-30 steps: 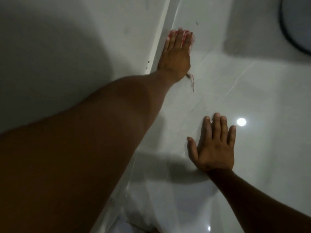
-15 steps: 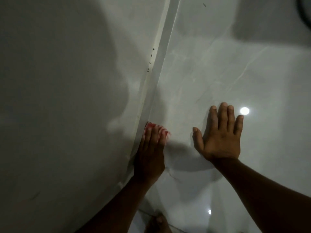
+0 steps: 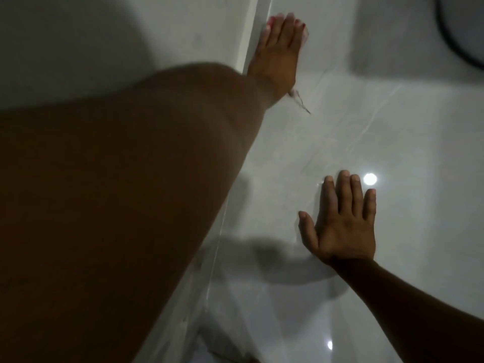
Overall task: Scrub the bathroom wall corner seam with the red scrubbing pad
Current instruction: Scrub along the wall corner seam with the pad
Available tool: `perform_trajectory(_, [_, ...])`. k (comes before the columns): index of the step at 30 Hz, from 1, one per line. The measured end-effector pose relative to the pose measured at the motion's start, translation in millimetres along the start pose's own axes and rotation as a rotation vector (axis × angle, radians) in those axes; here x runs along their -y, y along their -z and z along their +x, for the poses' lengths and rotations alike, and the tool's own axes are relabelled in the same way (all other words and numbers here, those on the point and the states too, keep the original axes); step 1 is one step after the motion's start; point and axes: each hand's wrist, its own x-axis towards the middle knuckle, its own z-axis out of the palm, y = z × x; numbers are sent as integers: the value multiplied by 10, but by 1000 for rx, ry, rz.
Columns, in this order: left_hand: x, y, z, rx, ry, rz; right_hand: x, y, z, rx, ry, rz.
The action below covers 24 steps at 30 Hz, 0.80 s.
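Note:
My left hand (image 3: 277, 53) is stretched far up the wall, pressed flat against the corner seam (image 3: 248, 35). Under its fingers lies the red scrubbing pad (image 3: 300, 25), of which only thin red edges show at the fingertips; a frayed strand hangs below the wrist. The seam runs as a pale strip from the top centre down toward the bottom, hidden in the middle by my left forearm. My right hand (image 3: 343, 221) rests flat, fingers apart, on the glossy right wall, holding nothing.
The right wall (image 3: 392, 127) is shiny pale marble-look tile with a bright light reflection (image 3: 369, 178). The left wall (image 3: 78, 48) is dim and matte. A dark curved rim (image 3: 453, 40) shows at the top right corner.
My left hand has swept up the seam with the pad, from low beside my right hand to the top of the view. The right hand stayed pressed on the wall.

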Motion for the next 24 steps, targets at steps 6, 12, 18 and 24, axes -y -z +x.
perform_trajectory(6, [-72,15,100,7,123,-118,1,8,-9,10,-5,-10])
perform_trajectory(12, [-228,-204,-878,-20,110,-105,-8,-1,-24,-1,-3,-8])
perform_trajectory(18, [-450,-782,-2895,-177,143,-143,-16,-21,-11,-3,1,13])
perform_trajectory(24, [-620,-1025,-4299,-63,146,-192,-23,-43,-20,-28,13,5])
